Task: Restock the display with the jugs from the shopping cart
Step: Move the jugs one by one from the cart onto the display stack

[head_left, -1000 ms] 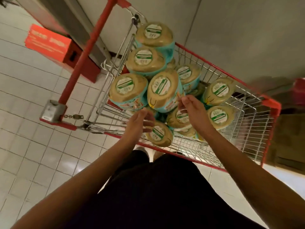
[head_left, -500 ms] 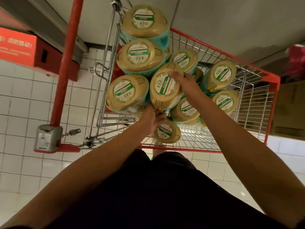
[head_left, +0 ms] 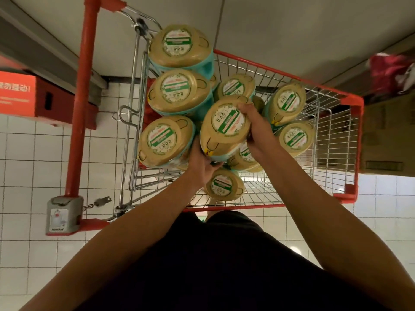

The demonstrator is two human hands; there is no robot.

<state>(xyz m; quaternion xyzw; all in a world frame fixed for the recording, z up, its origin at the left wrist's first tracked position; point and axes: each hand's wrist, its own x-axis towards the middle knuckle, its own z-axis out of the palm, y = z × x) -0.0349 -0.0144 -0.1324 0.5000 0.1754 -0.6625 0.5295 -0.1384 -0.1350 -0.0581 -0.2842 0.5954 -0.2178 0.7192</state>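
Observation:
A red-framed wire shopping cart [head_left: 280, 70] holds several teal jugs with tan lids and green-and-white labels. One jug [head_left: 224, 124] in the middle of the pile is held between both hands. My left hand [head_left: 202, 162] grips its near lower side from below. My right hand [head_left: 253, 126] curls over the far right edge of its lid. Other jugs stand around it, such as a jug at the left [head_left: 164, 140], a jug at the right [head_left: 294, 138] and a jug low at the front [head_left: 224, 185].
The cart's red handle bar [head_left: 83, 108] with a grey coin lock [head_left: 62, 216] is at the left. A red box [head_left: 27, 95] lies on the white tiled floor at far left. Cardboard boxes [head_left: 386, 135] stand at the right. A grey wall is behind the cart.
Both hands reached into the cart from above its near edge and closed on the middle jug. The jug now sits slightly higher and tilted, and the view has moved closer over the cart.

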